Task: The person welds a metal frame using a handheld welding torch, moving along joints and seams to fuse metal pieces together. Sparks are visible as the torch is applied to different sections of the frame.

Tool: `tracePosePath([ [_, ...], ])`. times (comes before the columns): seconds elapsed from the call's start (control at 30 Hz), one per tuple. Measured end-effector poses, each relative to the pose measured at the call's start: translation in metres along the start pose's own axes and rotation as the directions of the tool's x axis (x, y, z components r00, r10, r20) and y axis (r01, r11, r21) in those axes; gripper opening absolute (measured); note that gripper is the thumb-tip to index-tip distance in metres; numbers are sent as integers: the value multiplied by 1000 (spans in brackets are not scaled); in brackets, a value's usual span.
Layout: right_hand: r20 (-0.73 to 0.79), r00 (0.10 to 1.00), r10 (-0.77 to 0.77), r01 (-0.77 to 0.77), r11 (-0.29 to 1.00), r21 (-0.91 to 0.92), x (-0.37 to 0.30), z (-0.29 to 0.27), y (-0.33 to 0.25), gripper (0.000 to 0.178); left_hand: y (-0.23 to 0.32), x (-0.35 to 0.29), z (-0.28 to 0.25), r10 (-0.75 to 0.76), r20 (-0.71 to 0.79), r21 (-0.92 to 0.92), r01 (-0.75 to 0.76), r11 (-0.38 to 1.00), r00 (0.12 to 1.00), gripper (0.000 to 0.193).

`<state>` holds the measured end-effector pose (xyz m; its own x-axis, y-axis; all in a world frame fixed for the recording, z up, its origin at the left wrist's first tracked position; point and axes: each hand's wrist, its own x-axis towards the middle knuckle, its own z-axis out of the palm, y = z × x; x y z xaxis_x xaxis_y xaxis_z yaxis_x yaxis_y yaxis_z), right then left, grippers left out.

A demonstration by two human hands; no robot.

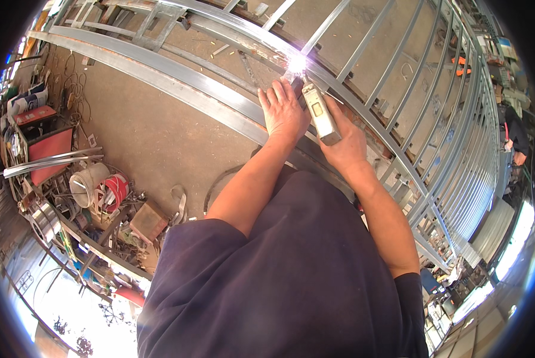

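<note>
In my right hand [346, 143] is a boxy, pale metal-coloured welding gun [320, 113], its tip pointing away from me at a white-violet arc [297, 64]. Sparks and glare there hide the joint on the steel frame [327, 77]. Close beside the arc, on the left, my left hand [284, 112] lies with fingers stretched and slightly spread. Its fingertips reach a small dark piece next to the glare; whether they touch it I cannot tell, and the thumb is hidden.
Barred steel framework [399, 77] spreads across the right. A long steel beam [154, 65] crosses at the upper left. On the left stand a white bucket [83, 186], a red bucket [114, 190], metal strips [52, 162] and loose scrap. Another person [511, 134] is at the far right.
</note>
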<state>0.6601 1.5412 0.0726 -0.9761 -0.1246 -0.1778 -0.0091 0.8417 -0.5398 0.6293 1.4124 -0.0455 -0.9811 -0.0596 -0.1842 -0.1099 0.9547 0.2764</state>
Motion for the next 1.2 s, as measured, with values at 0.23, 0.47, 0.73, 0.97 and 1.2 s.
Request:
tracePosePath([
  [0.23,77,993,84,-93,989,114,-31,-36,-1,85,3,-1,-8,-28,38,-107,32,994,999,106],
  [0.47,90,989,113,-117,993,30,-44,-42,31,85,4,1,-4,-31,54,-101,36,994,998,109],
  [0.73,61,989,138,-133,988,-81,-44,-40,32,85,6,1,-11,-33,97,-76,40,996,995,110],
  [0.97,67,989,134,-127,986,-106,-42,-40,29,87,4,0,-5,-21,22,-49,22,999,1000,107],
  [1.2,83,987,135,-123,983,-134,-41,-44,27,92,5,0,-4,-29,20,-38,30,999,999,108],
])
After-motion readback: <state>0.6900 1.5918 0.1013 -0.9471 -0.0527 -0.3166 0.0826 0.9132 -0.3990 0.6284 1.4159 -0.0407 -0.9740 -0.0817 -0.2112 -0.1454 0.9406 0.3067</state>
